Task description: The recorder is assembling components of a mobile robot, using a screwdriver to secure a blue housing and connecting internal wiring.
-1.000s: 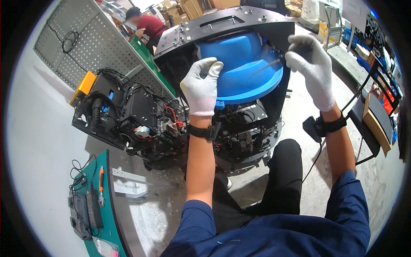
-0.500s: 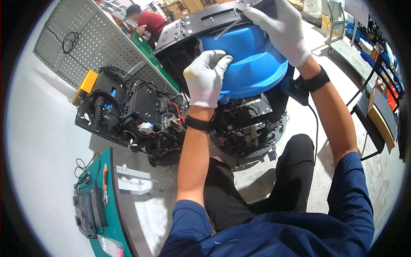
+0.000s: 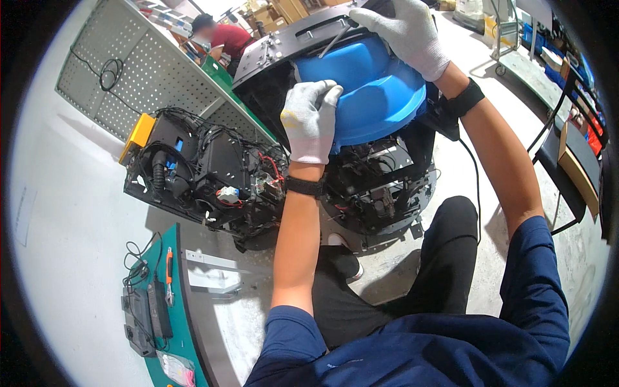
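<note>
Both my hands wear white gloves. My left hand (image 3: 311,122) is closed in a pinch against the left side of a blue plastic tub-shaped part (image 3: 380,97); what its fingertips hold is hidden. Farther up on the right, my right hand (image 3: 412,40) grips a dark edge of the raised black cover (image 3: 284,48), thumb stretched to the left and fingertips out of sight. A thin grey rod (image 3: 334,42) slants between the thumb and the blue part. Beneath lies an opened round black machine base (image 3: 380,187) with wiring and brackets.
Left of the base stands another opened machine (image 3: 213,168) full of cables. A green table (image 3: 177,322) at lower left carries a power adapter (image 3: 158,306) and an orange-handled tool (image 3: 169,274). A black chair (image 3: 570,168) is at right. Someone in red (image 3: 229,39) works behind.
The black cover, the blue part and both my hands have shifted slightly left together. My view has turned a little, and my hold looks the same.
</note>
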`<move>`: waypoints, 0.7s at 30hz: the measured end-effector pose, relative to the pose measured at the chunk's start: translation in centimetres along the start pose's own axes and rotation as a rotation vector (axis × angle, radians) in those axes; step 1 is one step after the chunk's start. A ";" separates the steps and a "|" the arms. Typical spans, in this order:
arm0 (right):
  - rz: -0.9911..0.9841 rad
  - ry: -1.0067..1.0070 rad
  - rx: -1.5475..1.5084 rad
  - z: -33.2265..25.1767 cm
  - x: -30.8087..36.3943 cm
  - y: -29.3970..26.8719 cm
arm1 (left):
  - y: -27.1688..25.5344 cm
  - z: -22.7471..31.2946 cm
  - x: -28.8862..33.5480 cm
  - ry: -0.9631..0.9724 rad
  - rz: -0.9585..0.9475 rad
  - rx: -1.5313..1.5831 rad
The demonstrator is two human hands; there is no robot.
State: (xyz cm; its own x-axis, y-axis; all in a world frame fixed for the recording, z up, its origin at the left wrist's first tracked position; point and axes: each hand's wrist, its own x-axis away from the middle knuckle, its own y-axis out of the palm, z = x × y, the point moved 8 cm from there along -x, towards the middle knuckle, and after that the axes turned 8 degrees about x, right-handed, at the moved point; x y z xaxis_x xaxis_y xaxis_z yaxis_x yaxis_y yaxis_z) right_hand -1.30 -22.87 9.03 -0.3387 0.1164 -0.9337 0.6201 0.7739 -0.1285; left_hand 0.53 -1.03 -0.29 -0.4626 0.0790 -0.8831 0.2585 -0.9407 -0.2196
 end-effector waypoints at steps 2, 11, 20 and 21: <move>-0.025 0.043 -0.020 0.2 0.0 -0.2 | 0.1 0.1 0.2 0.012 -0.053 -0.023; -0.185 -0.074 -0.094 -2.0 -0.9 0.9 | 0.0 0.9 1.2 0.069 -0.011 -0.118; -0.526 -0.100 -0.028 -3.3 -2.4 5.2 | -0.1 -0.2 1.3 -0.110 -0.064 -0.045; -0.536 -0.122 -0.028 -3.6 -2.6 5.7 | -0.1 -0.1 1.3 -0.105 -0.077 -0.055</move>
State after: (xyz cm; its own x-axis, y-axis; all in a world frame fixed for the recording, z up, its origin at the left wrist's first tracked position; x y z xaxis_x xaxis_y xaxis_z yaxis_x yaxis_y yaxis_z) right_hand 0.57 -16.58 11.90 -0.5167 -0.3700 -0.7721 0.3639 0.7213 -0.5893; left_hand 0.04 -0.84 -1.46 -0.5685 0.1124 -0.8149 0.2634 -0.9136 -0.3098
